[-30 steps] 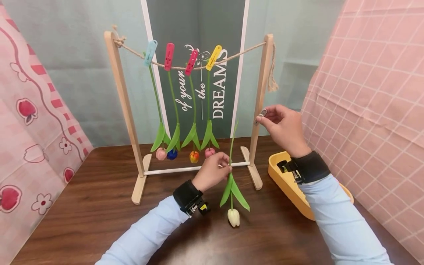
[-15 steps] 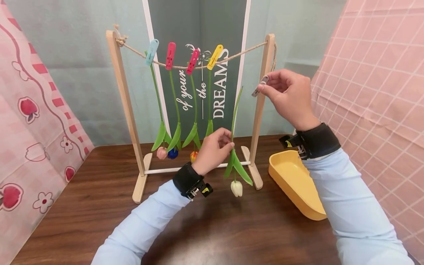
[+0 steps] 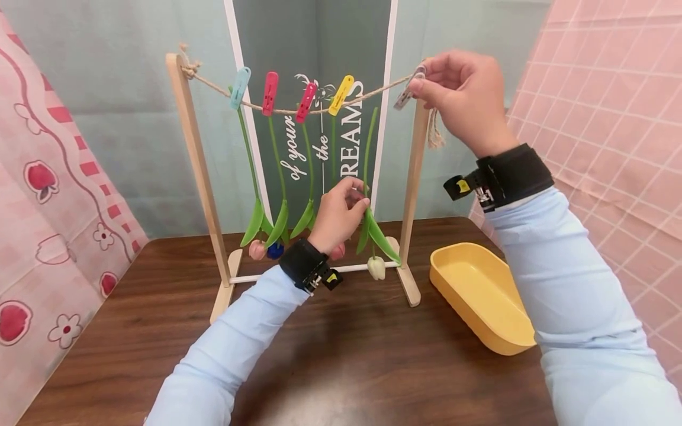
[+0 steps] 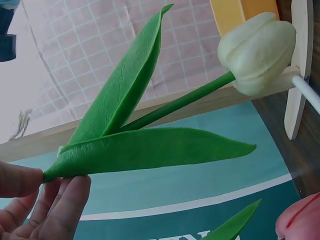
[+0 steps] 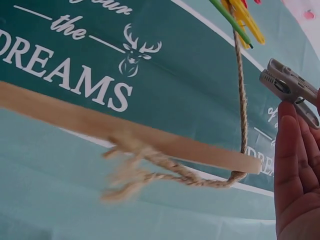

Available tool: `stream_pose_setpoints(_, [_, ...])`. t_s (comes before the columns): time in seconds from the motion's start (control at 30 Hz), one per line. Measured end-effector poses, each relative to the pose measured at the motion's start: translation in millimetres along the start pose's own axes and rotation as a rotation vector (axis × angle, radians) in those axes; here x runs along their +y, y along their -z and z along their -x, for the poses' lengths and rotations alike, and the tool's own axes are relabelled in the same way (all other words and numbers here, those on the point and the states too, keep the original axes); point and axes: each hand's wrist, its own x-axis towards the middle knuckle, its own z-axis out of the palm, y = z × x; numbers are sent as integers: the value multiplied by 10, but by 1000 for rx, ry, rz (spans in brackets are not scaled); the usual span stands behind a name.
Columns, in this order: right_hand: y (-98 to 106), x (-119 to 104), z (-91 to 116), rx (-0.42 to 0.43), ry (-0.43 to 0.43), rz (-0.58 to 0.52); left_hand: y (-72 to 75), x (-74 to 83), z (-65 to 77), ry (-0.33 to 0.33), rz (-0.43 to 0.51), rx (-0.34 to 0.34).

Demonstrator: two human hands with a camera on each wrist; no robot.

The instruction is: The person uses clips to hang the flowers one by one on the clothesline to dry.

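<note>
My left hand [image 3: 341, 214] pinches the stem of a white artificial tulip [image 3: 376, 268] just above its leaves [image 4: 160, 150]; the bloom hangs downward and the bare stem end points up, close below the rope. In my right hand [image 3: 469, 97] a grey clothespin [image 3: 407, 92] is pinched between thumb and fingers, near the rope's right end. The twine rope [image 3: 383, 87] sags between two wooden posts. On it hang several upside-down tulips, held by a light blue clothespin [image 3: 240, 87], two red ones and a yellow clothespin [image 3: 341, 94]. My left hand hides part of these flowers.
The wooden stand has a left post [image 3: 194, 160], a right post [image 3: 415, 189] and a white crossbar [image 3: 351, 268] low down. A yellow tray [image 3: 479, 296] sits on the brown table [image 3: 341, 355] at the right, partly behind my right sleeve. Fabric hangs around the table.
Both hands have risen: the left lifts the white tulip from low over the table to just below the rope, the right brings the grey clothespin up to rope height.
</note>
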Motion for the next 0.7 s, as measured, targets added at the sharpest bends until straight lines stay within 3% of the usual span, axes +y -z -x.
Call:
stream_pose_setpoints(0.33, [-98, -74, -162, -36, -23, 62, 19, -6, -107, -10, -8, 35])
stream_pose_setpoints(0.7, [-244, -59, -305, -58, -57, -44, 23, -14, -197, -4, -34, 76])
